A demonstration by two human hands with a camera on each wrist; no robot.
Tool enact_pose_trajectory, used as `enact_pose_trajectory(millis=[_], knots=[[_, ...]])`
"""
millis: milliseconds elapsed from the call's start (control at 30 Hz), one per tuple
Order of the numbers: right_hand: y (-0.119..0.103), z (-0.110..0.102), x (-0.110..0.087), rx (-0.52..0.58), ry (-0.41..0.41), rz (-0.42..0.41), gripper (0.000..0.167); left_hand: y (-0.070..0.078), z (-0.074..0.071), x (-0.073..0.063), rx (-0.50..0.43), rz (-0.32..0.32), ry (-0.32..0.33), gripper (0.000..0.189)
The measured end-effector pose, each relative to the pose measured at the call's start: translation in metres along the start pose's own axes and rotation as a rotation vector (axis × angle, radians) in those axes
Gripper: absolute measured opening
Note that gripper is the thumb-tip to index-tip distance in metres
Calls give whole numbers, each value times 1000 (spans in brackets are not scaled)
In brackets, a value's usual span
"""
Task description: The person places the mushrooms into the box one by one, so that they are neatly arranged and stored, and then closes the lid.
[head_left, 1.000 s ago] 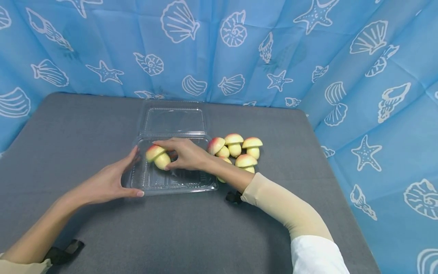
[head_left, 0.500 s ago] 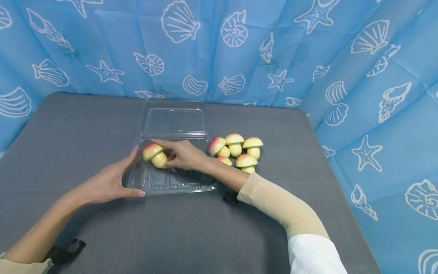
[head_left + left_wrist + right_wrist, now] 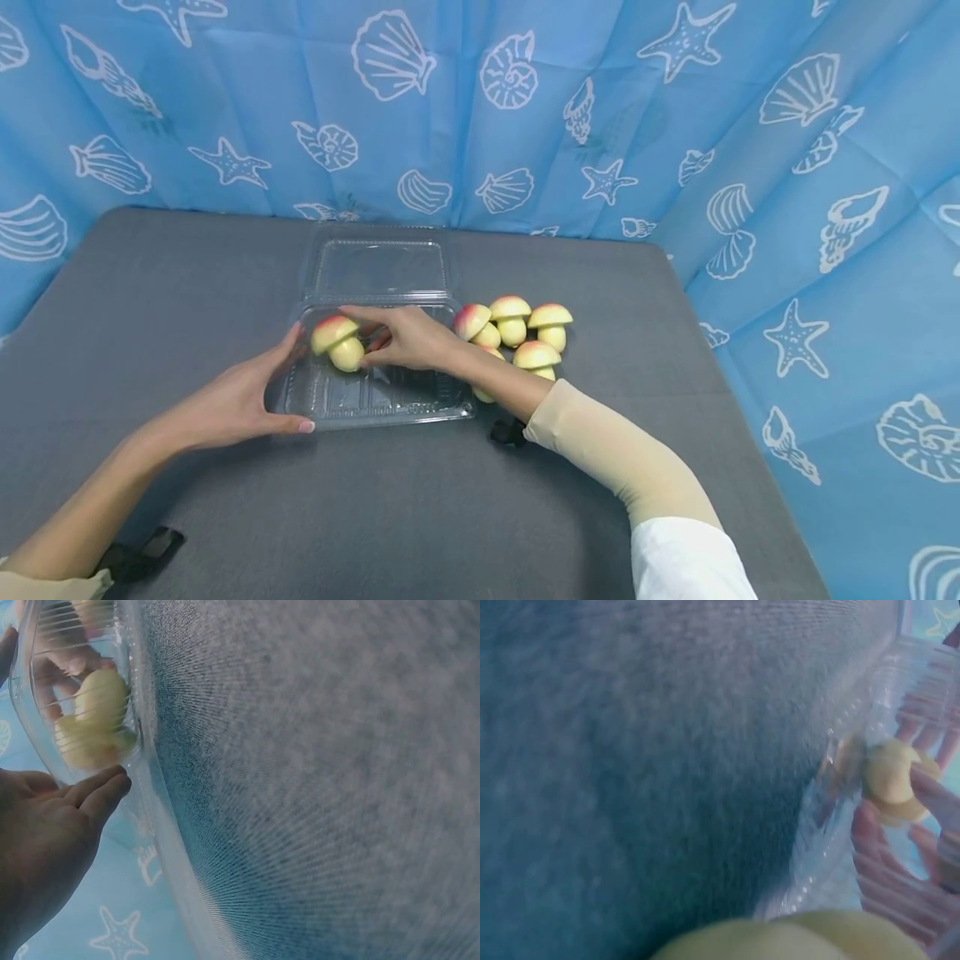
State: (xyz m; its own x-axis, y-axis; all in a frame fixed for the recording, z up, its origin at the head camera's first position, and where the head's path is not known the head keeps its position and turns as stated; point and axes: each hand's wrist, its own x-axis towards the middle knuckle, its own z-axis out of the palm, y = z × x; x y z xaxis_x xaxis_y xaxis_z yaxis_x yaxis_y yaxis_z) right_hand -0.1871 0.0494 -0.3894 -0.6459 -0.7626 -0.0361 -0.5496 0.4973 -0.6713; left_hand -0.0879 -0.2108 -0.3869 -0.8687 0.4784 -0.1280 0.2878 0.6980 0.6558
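Left hand (image 3: 232, 396) is splayed wide, not wrapped around anything, at the clear tray's (image 3: 405, 414) left end. Right hand (image 3: 412, 338) has thumb and fingers curved about a yellow-red mushroom (image 3: 343, 347) in the tray's left part (can't tell if it's actually pinched). Other mushrooms (image 3: 512, 321) just right, shell-print curtain (image 3: 450, 125) behind.

Mushroom-shaped pieces (image 3: 511, 308): six, seemingly (one partly hidden). Clear container (image 3: 375, 411): one. Table (image 3: 420, 508): one.
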Motion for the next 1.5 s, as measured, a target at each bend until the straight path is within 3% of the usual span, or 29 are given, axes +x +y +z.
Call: enact_pose_trajectory(millis=[167,600,933,1233,1500], knots=[[2,-8,-5,29,26,32,70,-1,1,-1,1,-4,2,129],[11,-29,-29,254,123,-24,53,-1,4,-3,-21,-6,14,127],[21,-44,-43,287,165,-72,48,-1,4,-2,-26,-7,25,124],[32,-55,-59,315,217,-21,50,-1,7,0,-20,3,35,127],[41,-70,-77,305,290,-30,47,-2,8,1,-47,10,35,129]])
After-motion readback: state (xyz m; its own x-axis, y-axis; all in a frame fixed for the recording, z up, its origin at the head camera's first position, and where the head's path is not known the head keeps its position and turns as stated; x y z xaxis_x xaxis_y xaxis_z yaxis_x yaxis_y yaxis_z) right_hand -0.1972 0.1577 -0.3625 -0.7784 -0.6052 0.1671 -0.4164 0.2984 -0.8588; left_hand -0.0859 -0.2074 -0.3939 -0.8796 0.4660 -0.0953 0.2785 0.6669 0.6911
